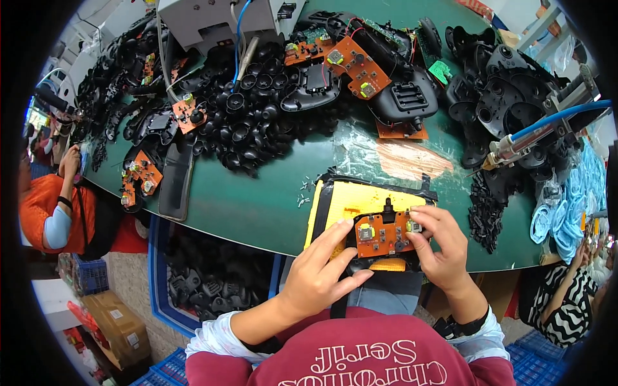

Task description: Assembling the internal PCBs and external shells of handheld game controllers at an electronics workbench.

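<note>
An orange circuit board (386, 237) with two green-and-silver joystick modules lies in a black game controller shell (364, 262), mostly covered by the board and my hands. Beneath them is a yellow pad (329, 209) with black taped edges. My left hand (318, 273) grips the shell's left end, index finger at the board's upper corner and thumb stretched along the lower side. With thumb and index finger, my right hand (443, 248) pinches the board's right end, around the joystick module there. A black plug-like piece (388, 207) sticks up at the board's far edge.
A pile of black joystick caps (248, 122) covers the table's left middle. Finished-looking shells and boards (359, 67) lie beyond the pad. At right, a screwdriver with a blue hose (508, 151) hangs over black shells. Small screws (304, 193) lie left of the pad. Other people sit both sides.
</note>
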Available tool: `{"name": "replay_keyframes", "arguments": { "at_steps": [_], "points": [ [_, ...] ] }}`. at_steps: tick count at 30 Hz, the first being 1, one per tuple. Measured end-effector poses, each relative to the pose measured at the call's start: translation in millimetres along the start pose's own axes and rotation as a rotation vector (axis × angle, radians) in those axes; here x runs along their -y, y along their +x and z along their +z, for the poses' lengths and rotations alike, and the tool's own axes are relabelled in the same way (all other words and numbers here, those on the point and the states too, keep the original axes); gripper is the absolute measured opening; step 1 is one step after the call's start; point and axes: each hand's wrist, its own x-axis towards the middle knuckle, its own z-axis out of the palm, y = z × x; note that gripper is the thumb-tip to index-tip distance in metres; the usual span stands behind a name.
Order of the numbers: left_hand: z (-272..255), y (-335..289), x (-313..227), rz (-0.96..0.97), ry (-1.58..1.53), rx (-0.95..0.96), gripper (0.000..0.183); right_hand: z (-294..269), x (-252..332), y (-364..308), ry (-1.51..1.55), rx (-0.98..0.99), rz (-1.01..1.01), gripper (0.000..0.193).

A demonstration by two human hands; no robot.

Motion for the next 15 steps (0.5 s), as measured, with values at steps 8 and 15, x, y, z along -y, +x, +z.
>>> {"name": "replay_keyframes", "arguments": {
  "at_steps": [8,15],
  "points": [
    [0,1,0,0.08,-0.004,0.04,0.042,-5,2,-1,-0.191,0.013,-0.118,0.036],
    [2,10,10,0.122,0.023,0.025,0.036,-4,-16,6,-0.169,0.03,-0.086,0.032]
  ]
}}
